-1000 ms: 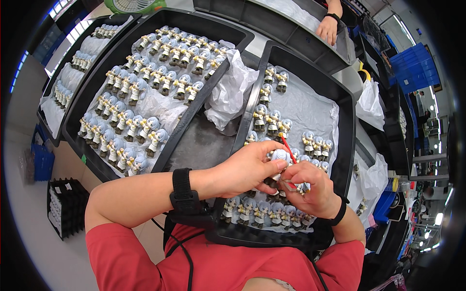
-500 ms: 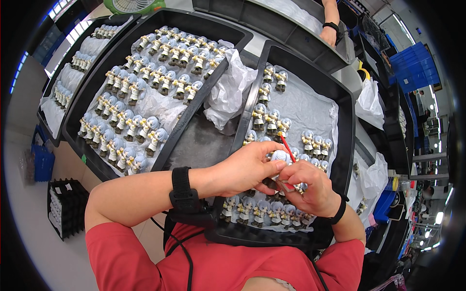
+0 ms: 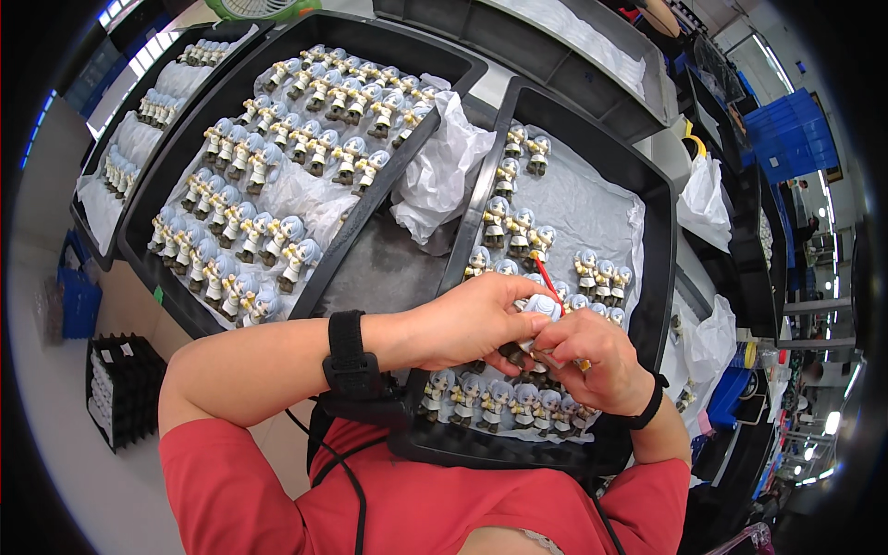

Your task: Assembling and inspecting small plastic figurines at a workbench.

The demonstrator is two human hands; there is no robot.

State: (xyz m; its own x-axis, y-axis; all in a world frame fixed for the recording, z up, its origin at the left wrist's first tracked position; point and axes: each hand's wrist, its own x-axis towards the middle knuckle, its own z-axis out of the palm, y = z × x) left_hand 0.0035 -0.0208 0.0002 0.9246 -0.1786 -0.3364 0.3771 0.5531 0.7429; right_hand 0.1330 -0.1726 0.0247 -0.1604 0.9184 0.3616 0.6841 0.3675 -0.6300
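My left hand [image 3: 481, 319] is closed round a small figurine [image 3: 539, 305] with pale blue hair and a light body. It is held above the right-hand black tray [image 3: 659, 259], its hair toward the far side and its dark feet near my fingers. My right hand [image 3: 597, 356] is closed beside it, fingertips at the figurine's body. A thin red stick-like tool [image 3: 548, 277] rises from that hand toward the far left; its lower end is hidden by my fingers. Similar figurines [image 3: 499, 402] lie in rows on white paper beneath and around both hands.
A second black tray [image 3: 319, 287] of figurines stands to the left, with another tray [image 3: 100, 250] beyond it. Crumpled white paper [image 3: 439, 171] lies between the trays. A grey bin [image 3: 555, 69] stands at the back, a person's arm [image 3: 660, 17] above it. A dark cable [image 3: 356, 490] crosses my lap.
The figurine has turned slightly in my hands, and its dark feet show now. My right fingers have shifted a little. The other person's hand has withdrawn from the grey bin.
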